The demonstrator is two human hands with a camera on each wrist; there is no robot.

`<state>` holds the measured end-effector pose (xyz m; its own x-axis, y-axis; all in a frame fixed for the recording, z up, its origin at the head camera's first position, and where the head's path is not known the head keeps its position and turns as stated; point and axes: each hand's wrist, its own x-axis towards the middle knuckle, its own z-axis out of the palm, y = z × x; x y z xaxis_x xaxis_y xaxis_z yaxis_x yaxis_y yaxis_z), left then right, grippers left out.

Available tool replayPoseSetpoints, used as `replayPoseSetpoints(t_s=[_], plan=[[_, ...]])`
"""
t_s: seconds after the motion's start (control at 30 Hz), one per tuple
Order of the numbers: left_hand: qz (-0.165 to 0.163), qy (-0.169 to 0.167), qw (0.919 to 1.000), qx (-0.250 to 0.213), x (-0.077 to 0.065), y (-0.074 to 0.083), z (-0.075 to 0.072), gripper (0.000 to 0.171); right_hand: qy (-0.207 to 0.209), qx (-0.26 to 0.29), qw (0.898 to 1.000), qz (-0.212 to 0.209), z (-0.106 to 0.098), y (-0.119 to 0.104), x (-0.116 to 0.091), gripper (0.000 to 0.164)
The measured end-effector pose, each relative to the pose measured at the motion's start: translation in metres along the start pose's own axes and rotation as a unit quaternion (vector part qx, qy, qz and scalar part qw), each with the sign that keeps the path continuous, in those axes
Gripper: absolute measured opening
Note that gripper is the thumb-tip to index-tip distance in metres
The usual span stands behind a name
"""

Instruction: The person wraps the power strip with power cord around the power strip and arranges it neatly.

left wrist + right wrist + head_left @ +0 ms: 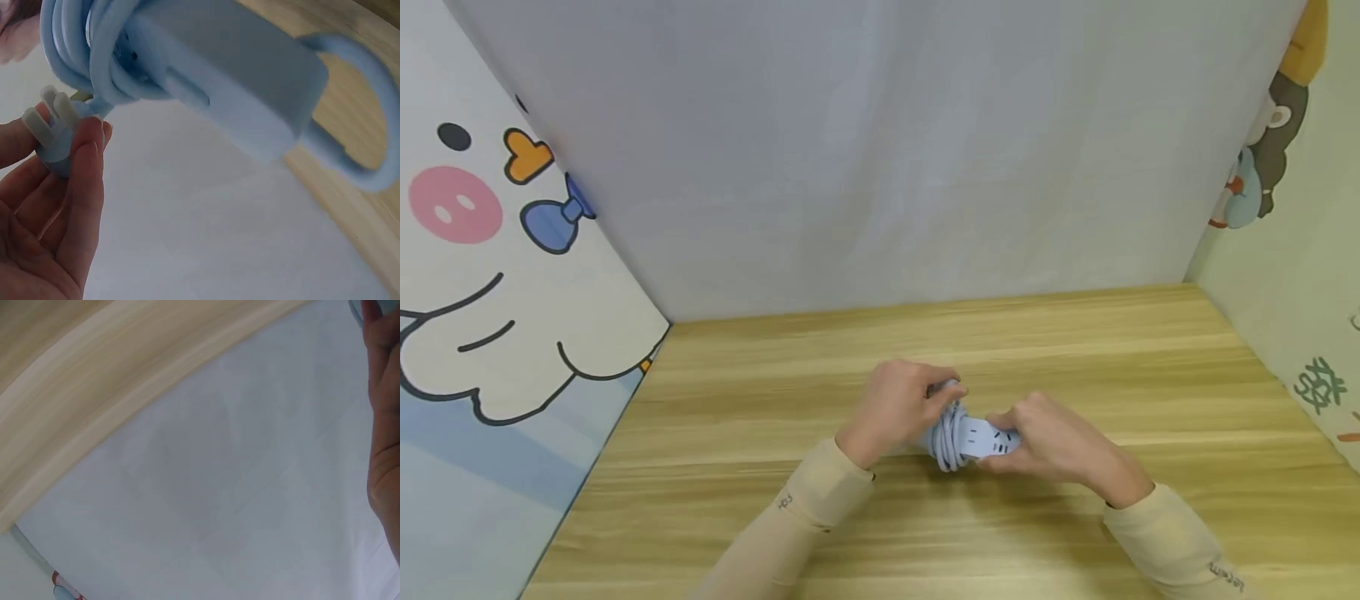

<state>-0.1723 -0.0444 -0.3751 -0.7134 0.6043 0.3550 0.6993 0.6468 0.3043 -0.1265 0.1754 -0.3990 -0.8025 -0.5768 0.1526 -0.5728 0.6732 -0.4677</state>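
A light blue power strip [977,438] is held over the wooden table, its cord [947,443] wound several times around its middle. My right hand [1048,440] grips the strip's right end, thumb on one side and fingers on the other. With thumb and fingers, my left hand [897,408] pinches the three-pronged plug [57,140] beside the coils. In the left wrist view the pale prongs point up, and a loop of cord leaves the strip's far end. Only part of the right hand shows at the right wrist view's edge.
The wooden table [737,400] spreads out under both hands. A pale grey curtain [880,167] rises behind its back edge. Panels with cartoon prints stand at the left [512,333] and right [1300,275].
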Motion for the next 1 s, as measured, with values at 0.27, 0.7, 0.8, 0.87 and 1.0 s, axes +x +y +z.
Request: replayPoseSetpoints(t_s=[0.27,0.7,0.8,0.87,1.0], plan=[[-0.022,0.030,0.9989,0.028,-0.011,0.011,0.001,0.019,0.012,0.003,1.000,-0.015,0.005,-0.001,0.000,0.031],[-0.088,0.013,0.9952,-0.041,-0.017,0.003,0.010,0.019,0.021,-0.014,1.000,0.018,0.009,0.005,-0.002,0.028],[-0.105,0.007,0.9929,-0.055,-0.017,0.001,0.010,0.021,0.027,-0.020,0.999,0.019,0.009,0.005,-0.002,0.027],[-0.110,0.008,0.9922,-0.060,-0.018,0.000,0.009,0.022,0.031,-0.026,0.999,0.020,0.009,0.005,-0.001,0.028],[-0.108,0.010,0.9919,-0.065,-0.018,-0.002,0.010,0.022,0.034,-0.031,0.999,0.025,0.009,0.009,-0.001,0.026]])
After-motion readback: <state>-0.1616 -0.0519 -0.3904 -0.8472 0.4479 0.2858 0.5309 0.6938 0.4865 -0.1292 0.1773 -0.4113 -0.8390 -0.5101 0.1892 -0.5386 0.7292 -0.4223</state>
